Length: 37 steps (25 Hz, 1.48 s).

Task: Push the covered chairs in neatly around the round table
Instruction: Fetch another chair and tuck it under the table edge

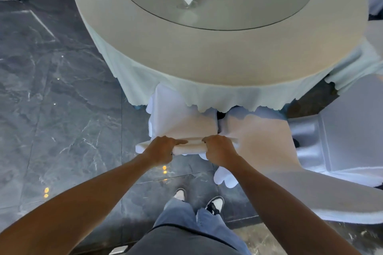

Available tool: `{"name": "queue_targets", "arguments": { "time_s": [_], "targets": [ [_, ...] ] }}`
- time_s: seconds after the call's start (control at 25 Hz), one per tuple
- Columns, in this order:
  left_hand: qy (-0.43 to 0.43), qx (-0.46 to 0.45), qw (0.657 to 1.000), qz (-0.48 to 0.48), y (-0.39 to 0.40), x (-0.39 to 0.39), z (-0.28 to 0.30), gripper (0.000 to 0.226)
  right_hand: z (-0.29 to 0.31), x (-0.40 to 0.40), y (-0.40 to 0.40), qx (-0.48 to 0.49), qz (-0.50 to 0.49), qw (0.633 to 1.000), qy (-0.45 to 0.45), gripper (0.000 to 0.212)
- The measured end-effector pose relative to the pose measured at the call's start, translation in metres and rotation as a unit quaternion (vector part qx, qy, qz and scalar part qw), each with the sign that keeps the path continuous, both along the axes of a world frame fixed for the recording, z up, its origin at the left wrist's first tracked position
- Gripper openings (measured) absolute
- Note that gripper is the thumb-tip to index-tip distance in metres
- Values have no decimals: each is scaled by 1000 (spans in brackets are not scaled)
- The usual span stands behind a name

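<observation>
Both hands grip the top edge of a covered chair's backrest (186, 146): the left hand (160, 149) and right hand (219, 151) curl round it side by side. Beyond the knuckles, its seat (182, 118) already sits partly under the round table (207, 54). Just right of the right hand, a neighbouring covered chair (259, 136) nearly touches; pushing skewed could snag the covers or drag the tablecloth (165, 89).

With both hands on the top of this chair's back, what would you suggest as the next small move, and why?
Probably a short, even push straight toward the round table. The left hand and right hand both grip the top of the covered chair, whose seat is only partly under the tablecloth hem. The neighbouring chair sits close on the right, so keep it straight.
</observation>
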<state>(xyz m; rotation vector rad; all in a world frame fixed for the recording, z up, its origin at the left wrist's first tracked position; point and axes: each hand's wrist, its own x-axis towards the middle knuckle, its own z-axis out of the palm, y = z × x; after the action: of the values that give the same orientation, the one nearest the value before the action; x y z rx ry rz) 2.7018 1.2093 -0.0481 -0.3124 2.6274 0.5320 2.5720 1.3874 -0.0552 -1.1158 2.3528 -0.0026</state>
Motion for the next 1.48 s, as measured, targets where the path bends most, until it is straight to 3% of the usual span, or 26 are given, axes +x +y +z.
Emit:
{"name": "queue_targets", "arguments": {
  "time_s": [0.24, 0.44, 0.6, 0.76, 0.96, 1.12, 1.24, 1.32, 1.4, 1.48],
  "targets": [
    [-8, 11, 1000, 27, -4, -18, 4, 76, 0, -24, -9, -7, 27, 999, 20, 44],
    [-69, 45, 996, -21, 20, -56, 13, 58, 4, -46, 12, -35, 4, 997, -69, 51],
    [-24, 59, 996, -59, 82, -93, 16, 74, 9, -69, 73, -66, -80, 991, -91, 63],
    [-6, -12, 992, -123, 154, -122, 7, 97, 19, -92, 168, -57, -132, 988, -54, 61],
    [-77, 95, 975, -188, 279, -141, 3, 118, 29, -107, 277, -37, -170, 984, -51, 59],
    [-123, 126, 950, -257, 371, -154, -5, 124, 35, -114, 363, -56, -157, 986, -7, 59],
    [-137, 111, 939, -296, 406, -160, -12, 97, 42, -106, 424, -60, -125, 990, -18, 70],
    [-136, 93, 940, -299, 412, -160, -9, 83, 44, -100, 456, -48, -54, 997, -31, 75],
    [-134, 82, 940, -302, 412, -162, -5, 83, 37, -109, 473, -32, 33, 999, -22, 61],
    [-131, 81, 943, -296, 410, -163, -6, 86, 29, -123, 470, -5, 46, 999, -29, 58]
  ]
}}
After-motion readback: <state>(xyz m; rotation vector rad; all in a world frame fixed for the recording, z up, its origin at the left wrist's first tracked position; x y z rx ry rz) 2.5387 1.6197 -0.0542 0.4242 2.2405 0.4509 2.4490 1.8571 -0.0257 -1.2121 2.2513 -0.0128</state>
